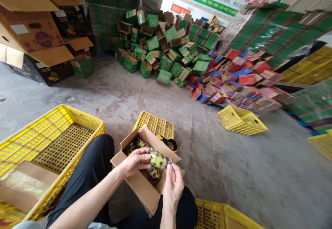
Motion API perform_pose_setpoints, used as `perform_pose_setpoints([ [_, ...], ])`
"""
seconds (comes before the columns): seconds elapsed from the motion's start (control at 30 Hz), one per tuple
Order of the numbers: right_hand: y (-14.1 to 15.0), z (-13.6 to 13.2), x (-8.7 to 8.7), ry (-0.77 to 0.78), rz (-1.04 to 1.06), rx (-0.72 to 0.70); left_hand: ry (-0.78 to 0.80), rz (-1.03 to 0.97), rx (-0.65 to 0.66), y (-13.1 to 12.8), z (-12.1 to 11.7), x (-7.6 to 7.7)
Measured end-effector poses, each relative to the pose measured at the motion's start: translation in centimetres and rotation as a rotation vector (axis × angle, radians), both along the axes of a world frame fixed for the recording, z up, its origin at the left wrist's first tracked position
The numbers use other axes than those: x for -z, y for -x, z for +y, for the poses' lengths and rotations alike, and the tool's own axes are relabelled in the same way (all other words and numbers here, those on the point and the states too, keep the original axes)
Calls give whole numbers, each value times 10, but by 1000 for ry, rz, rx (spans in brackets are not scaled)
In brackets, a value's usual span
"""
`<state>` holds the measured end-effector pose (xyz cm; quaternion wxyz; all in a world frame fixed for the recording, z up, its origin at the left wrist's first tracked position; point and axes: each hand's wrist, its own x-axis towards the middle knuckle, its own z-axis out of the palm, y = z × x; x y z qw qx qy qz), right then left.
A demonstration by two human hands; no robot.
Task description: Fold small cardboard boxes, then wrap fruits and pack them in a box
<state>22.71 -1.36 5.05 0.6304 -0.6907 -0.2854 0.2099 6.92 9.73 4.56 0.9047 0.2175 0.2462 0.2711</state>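
Observation:
A plastic-wrapped packet (158,159), yellow-green with dark round spots, is held level between my two hands; what is inside it I cannot make out. My left hand (136,162) pinches its left end, and the fingers of my right hand (173,180) pinch the clear wrapper at its right end. Below them an open cardboard box (144,189) rests by my knees, its flaps spread outward. Similar spotted packets (154,174) lie inside, partly hidden by my hands. Behind the box's right flap shows a black and yellow tape dispenser (169,143).
A yellow crate (86,116) holding a flat cardboard piece (28,184) stands left. An upturned yellow crate (155,123) is beyond the box, another crate (211,215) at lower right. Farther off are heaps of green boxes (164,77) and red-blue boxes (246,78), and large cartons (33,28).

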Motion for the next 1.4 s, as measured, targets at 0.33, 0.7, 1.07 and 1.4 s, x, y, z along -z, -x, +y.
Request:
perform_pose_setpoints([
  [0.33, 2, 2, -2, 32, -15, -35, -89, -44, -69, 2, -4, -7],
  [0.7, 8, -3, -7, -60, -86, -109, -131, 76, -175, -6, -7, -5],
  [1.07, 11, -2, -14, -87, 47, -101, -67, 23, -127, -5, -6, -1],
  [1.4, 13, 4, -17, 66, 335, -197, -351, -61, -125, -2, -6, -1],
])
